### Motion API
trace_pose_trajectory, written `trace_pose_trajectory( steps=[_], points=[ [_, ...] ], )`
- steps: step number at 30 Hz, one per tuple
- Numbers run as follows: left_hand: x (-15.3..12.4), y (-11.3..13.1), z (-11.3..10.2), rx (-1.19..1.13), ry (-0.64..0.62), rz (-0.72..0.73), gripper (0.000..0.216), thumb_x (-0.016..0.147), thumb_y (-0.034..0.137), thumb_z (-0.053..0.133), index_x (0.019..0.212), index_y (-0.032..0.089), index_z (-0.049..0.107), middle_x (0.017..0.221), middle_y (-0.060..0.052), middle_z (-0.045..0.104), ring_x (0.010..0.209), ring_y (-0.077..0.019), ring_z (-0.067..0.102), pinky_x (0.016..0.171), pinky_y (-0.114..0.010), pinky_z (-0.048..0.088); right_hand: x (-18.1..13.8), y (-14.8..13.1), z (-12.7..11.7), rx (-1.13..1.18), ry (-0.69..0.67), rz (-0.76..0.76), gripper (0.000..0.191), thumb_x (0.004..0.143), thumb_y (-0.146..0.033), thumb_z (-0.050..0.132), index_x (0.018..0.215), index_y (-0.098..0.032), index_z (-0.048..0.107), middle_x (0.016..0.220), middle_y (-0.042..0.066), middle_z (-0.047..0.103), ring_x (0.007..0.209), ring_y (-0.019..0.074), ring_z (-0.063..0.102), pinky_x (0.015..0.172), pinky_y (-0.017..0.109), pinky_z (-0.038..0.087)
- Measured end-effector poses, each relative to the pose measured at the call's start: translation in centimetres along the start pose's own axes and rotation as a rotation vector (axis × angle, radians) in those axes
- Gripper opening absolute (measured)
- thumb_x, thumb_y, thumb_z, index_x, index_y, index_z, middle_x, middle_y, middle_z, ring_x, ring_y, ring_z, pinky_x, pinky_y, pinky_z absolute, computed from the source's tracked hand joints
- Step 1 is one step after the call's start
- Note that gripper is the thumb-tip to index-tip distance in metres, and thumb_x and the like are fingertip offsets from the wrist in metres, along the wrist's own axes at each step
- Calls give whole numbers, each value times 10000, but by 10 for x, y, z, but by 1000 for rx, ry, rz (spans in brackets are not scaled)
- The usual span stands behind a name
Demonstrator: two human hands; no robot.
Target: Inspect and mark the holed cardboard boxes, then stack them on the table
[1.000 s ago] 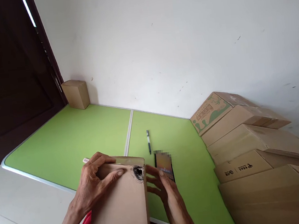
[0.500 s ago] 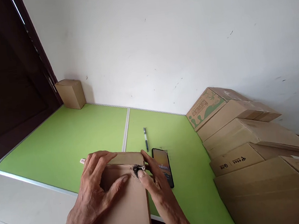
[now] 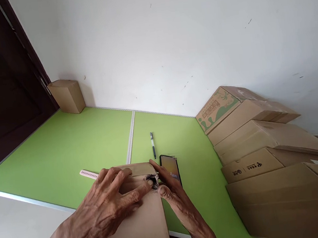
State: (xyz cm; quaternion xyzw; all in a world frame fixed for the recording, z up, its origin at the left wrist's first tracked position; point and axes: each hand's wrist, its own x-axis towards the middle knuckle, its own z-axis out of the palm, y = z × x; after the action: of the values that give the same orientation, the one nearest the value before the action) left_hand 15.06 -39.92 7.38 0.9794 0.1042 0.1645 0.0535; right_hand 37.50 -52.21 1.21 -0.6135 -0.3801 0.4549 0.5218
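Note:
A flat brown cardboard box (image 3: 142,226) lies tilted over the near edge of the green table (image 3: 74,150), with a black torn spot (image 3: 153,180) near its far right corner. My left hand (image 3: 111,205) presses on top of the box, fingers spread over its far end. My right hand (image 3: 174,197) grips the box's right edge, thumb beside the black spot. A phone (image 3: 170,167) with a lit screen lies just right of the box, partly behind my right fingers.
A black pen (image 3: 152,145) lies beyond the phone. A pale ruler-like strip (image 3: 88,174) sits left of the box. A row of leaning flattened cardboard boxes (image 3: 264,149) fills the right side. A small box (image 3: 66,96) stands in the far left corner by a dark door.
My right hand came from the phone to the box's right edge at the black spot. My left hand spread flatter over the box. The view shifted slightly left and down.

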Motion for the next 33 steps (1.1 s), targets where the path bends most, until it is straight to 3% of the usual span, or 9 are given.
trace_pose_trajectory(
  steps=[5,10,15,18,20,22,25,28,33],
  points=[
    [11,1,3,13,-12,15,536,1078,203,576,1594,322,491,1276,-148,610,1044,-337,608,888,-485,510,-3,-5,1,-1,16,54,852,879,-821,696,1622,-446,516,1776,7,394,1614,373,385,1192,491,511],
    [20,6,3,-22,-48,13,466,1014,78,564,1441,261,524,1161,-126,597,971,-316,580,849,-458,472,-6,-8,6,27,22,72,780,921,-749,701,1621,-460,513,1759,6,420,1558,363,476,1137,471,572],
    [29,8,2,-5,-22,27,373,1007,33,502,1311,246,544,1077,-93,591,859,-277,541,770,-409,425,-14,-10,11,-28,39,95,812,943,-788,634,1659,-450,453,1803,-25,338,1680,343,257,1310,527,374],
    [31,6,1,-13,-20,52,353,1040,50,483,1320,252,555,1082,-86,596,852,-267,546,777,-402,425,-7,-11,1,-14,-11,28,864,929,-869,560,1642,-384,507,1735,44,465,1623,352,383,1286,529,396],
    [31,5,1,-13,-15,54,308,1074,84,470,1314,253,564,1087,-84,602,847,-263,551,772,-400,432,9,-14,-16,-119,-6,-22,850,976,-888,392,1551,-308,630,1601,107,614,1471,353,574,1188,521,496],
    [32,3,2,-30,-13,46,265,1105,122,453,1300,259,569,1105,-83,607,862,-266,563,777,-403,446,35,-19,-38,-414,130,-23,788,1048,-801,295,1402,-242,724,1472,139,697,1311,327,676,1080,485,553],
    [33,1,4,-102,-30,20,247,1120,162,474,1320,276,566,1143,-81,607,910,-275,585,815,-419,475,85,-21,-64,-821,322,77,460,1087,-532,485,1123,-159,752,1233,182,763,1077,300,716,917,425,563],
    [37,-1,8,-148,-56,-4,257,1106,167,534,1333,282,573,1170,-77,610,917,-269,594,826,-424,487,130,-12,-69,-961,255,221,266,1016,-382,691,877,-157,713,954,118,761,887,255,702,807,394,552],
    [44,-2,11,-153,-47,-7,179,1131,240,521,1282,270,613,1181,-77,646,917,-260,620,819,-411,499,172,10,-54,-1013,160,364,238,1020,-396,748,1098,-173,720,1109,52,741,974,208,718,900,419,612]
  ],
)
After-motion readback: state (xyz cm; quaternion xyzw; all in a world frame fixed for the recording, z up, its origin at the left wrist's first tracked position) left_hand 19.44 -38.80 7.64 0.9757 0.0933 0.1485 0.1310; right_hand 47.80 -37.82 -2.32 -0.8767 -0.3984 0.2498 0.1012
